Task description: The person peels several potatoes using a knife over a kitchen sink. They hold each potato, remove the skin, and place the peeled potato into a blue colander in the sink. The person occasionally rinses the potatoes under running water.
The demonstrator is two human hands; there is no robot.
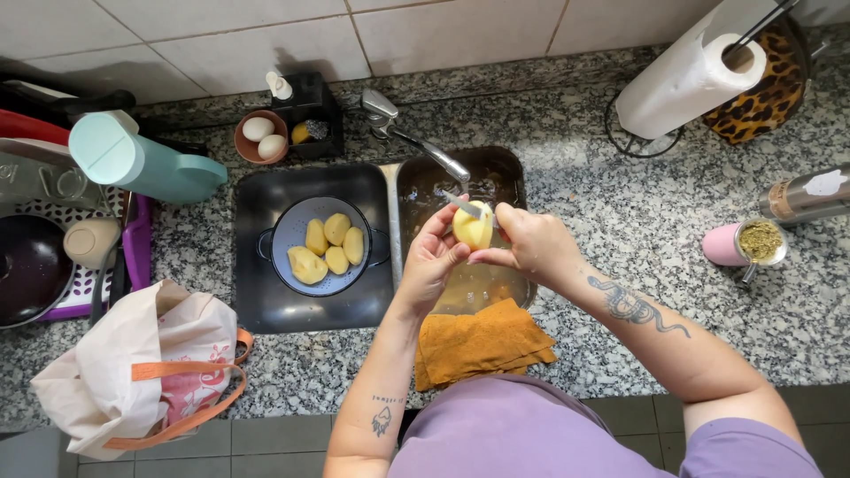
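Observation:
My left hand (432,258) cradles a peeled yellow potato (474,227) over the right sink basin (496,173). A knife blade (460,204) rests against the potato's top, its handle gripped in my right hand (529,244). A dark colander (301,235) in the left basin holds several peeled potatoes (329,246). The tap (423,142) reaches over the divide between the two basins.
An orange cloth (482,341) lies at the counter's front edge. A cloth bag (142,367) sits front left, a teal jug (142,164) and dish rack (80,265) at left. Bowl of eggs (261,137) behind the sink. Paper towel roll (691,80), pink cup (744,243) at right.

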